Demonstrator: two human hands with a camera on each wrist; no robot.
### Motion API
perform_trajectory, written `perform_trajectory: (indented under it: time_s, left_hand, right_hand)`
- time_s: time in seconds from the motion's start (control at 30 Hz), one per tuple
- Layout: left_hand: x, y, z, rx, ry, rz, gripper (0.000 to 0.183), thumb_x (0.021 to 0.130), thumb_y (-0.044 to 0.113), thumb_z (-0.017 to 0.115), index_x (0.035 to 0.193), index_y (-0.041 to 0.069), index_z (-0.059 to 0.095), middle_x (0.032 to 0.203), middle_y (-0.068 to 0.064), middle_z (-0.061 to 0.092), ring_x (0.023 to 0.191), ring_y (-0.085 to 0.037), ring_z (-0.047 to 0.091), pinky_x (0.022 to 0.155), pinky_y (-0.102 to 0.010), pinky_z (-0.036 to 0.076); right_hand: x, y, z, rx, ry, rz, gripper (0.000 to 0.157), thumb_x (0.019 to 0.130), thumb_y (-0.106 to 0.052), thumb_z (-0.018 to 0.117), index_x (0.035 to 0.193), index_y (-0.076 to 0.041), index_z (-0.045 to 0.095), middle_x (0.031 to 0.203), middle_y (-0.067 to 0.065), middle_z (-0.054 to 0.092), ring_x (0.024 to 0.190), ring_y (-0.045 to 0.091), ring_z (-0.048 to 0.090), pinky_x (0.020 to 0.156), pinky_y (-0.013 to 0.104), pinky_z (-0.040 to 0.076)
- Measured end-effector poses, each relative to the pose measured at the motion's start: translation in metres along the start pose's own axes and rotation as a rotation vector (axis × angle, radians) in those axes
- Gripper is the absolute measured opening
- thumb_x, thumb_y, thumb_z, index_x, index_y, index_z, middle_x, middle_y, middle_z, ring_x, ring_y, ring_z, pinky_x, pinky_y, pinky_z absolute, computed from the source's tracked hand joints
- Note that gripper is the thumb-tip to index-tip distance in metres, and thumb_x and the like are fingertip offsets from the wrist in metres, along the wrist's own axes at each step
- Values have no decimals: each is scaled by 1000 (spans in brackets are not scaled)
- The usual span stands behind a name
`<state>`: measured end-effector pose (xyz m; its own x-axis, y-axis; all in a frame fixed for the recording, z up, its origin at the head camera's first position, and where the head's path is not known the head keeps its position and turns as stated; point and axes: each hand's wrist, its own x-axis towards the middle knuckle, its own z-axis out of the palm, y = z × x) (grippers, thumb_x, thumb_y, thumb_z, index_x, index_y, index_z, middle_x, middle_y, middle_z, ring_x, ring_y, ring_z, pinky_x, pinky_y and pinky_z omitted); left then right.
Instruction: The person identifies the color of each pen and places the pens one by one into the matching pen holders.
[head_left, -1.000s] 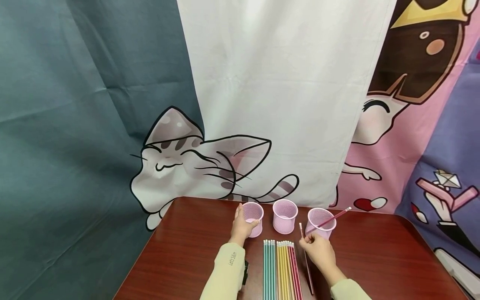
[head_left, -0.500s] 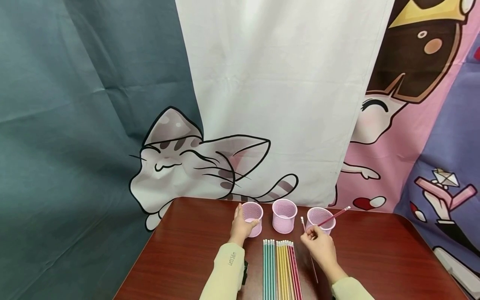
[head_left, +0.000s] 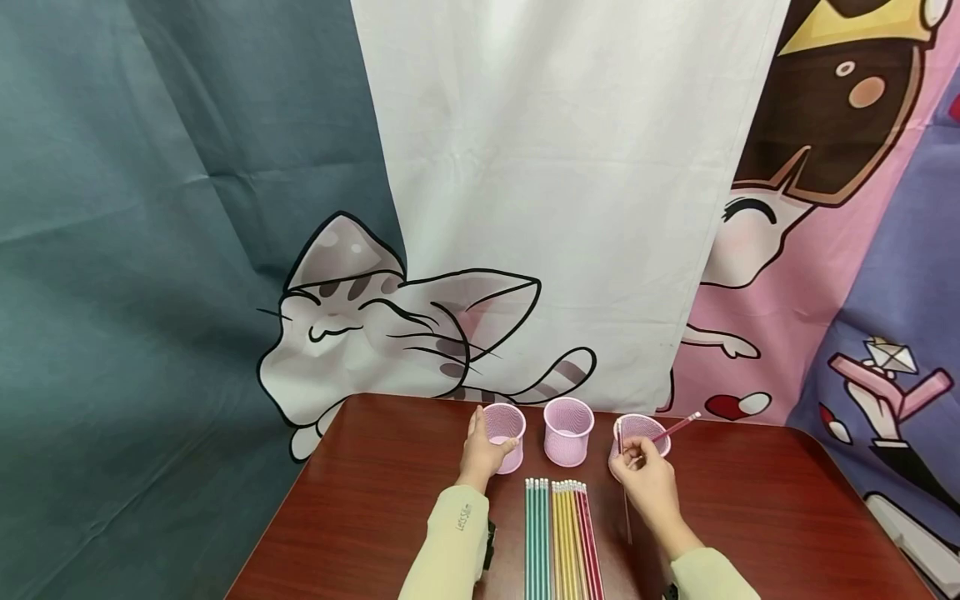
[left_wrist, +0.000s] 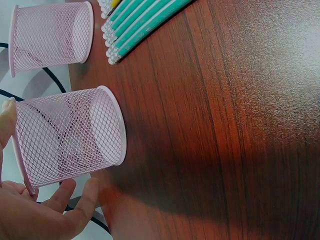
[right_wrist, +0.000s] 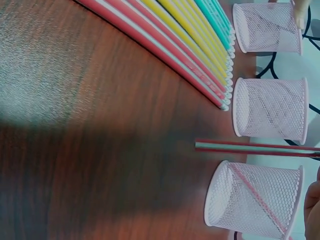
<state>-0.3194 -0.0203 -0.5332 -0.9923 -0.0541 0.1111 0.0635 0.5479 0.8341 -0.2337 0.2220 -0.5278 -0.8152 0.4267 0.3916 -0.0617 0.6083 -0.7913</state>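
In the head view my left hand [head_left: 482, 457] holds the left pink mesh pencil cup [left_wrist: 70, 135] by its rim, thumb on one side and fingers on the other. My right hand [head_left: 647, 482] pinches a red pencil [right_wrist: 257, 148], its white eraser end up and its lower end above the table. That pencil stands nearly upright right by the right mesh pencil cup [right_wrist: 255, 200], overlapping it in the head view. Inside that cup leans another red pencil [head_left: 682, 425]. Between the two outer cups sits the middle mesh pencil cup [head_left: 567, 446].
Green pencils [head_left: 537, 533], yellow pencils [head_left: 566, 533] and red pencils [head_left: 590, 533] lie side by side on the brown wooden table [head_left: 360, 500], eraser ends toward the cups. A printed cloth backdrop [head_left: 562, 208] hangs right behind the table's far edge.
My right hand has lifted the red pencil off the table and carried it up and right to the right cup, turning it more upright. The left hand has stayed on its cup.
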Motion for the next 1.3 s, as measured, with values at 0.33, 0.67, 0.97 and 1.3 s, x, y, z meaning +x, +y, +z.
perform_trajectory:
  time_s: [0.33, 0.67, 0.97, 1.3]
  left_hand:
    - [-2, 1, -1, -1, -6, -20, 95, 70, 23, 81, 145, 4, 25, 146, -17, 29, 116, -45, 45, 92, -53, 39]
    - [-2, 0, -2, -10, -4, -24, 95, 70, 21, 81, 145, 4, 25, 146, -17, 29, 115, -45, 45, 90, -54, 40]
    - [-2, 0, -2, -13, -7, -20, 96, 70, 21, 81, 145, 5, 25, 146, -18, 28, 116, -46, 45, 91, -54, 39]
    - [-3, 3, -3, -10, -1, -12, 95, 70, 21, 81, 145, 3, 26, 146, -19, 29, 117, -46, 44, 92, -54, 39]
  right_hand:
    - [12, -10, -14, 27, 21, -19, 11, 72, -2, 64, 81, -8, 62, 67, -1, 56, 61, 6, 48, 54, 17, 37]
    - [26, -21, -26, 81, 54, -19, 8, 76, -2, 63, 82, -7, 62, 67, -1, 57, 60, 4, 49, 54, 14, 40]
    - [40, -25, -33, 92, 76, -22, 5, 78, -6, 65, 83, -5, 63, 68, -2, 59, 59, 3, 51, 52, 15, 41]
    - [57, -35, -46, 107, 119, -43, 3, 80, -8, 64, 82, -6, 62, 65, -4, 59, 57, 0, 52, 53, 13, 40]
